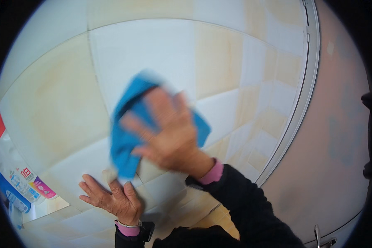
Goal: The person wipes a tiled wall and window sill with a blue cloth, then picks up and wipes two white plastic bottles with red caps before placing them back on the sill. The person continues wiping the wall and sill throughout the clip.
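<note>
Spread over a blue cloth, my right hand presses it flat on the tiled wall; hand and cloth are blurred. The cloth sticks out past the fingers on the left, above and to the right of the hand. Lower left, my left hand rests against the wall tiles with its fingers apart, just below the cloth's lower corner. A pale wrapping covers one of its fingertips, and it holds nothing.
On a ledge at the far left stand a white plastic bottle with a red top and a blue bottle. A door with a metal handle and a pale frame is on the right.
</note>
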The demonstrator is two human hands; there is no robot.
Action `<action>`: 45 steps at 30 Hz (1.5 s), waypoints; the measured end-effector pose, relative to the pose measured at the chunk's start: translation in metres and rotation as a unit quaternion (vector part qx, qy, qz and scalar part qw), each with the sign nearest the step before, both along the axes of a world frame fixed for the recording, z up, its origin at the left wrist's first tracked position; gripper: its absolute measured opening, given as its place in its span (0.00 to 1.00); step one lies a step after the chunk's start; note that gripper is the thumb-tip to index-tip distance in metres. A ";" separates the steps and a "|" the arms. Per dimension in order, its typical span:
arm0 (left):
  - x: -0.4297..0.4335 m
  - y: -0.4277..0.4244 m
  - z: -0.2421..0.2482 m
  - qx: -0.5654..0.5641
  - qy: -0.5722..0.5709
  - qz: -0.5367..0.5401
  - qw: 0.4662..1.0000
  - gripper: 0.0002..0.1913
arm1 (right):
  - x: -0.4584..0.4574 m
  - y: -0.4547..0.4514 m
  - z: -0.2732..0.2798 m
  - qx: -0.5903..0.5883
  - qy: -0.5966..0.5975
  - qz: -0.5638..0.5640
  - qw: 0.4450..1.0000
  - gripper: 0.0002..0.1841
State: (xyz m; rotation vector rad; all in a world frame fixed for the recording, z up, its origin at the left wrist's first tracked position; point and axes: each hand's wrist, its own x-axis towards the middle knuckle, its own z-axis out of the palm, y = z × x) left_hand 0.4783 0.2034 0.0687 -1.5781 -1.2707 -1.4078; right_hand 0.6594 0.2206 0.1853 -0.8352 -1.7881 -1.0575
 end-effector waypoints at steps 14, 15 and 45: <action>0.019 0.004 -0.018 -0.029 0.058 0.013 0.998 0.31 | 0.117 0.041 0.022 0.118 0.278 -0.072 0.951 0.31; 0.025 0.002 -0.019 -0.015 0.042 -0.007 0.999 0.31 | 0.114 0.037 0.014 0.094 0.321 -0.055 0.941 0.32; 0.133 0.025 -0.024 -0.029 0.158 -0.046 0.986 0.29 | 0.233 0.058 -0.048 0.074 0.312 -0.073 0.944 0.30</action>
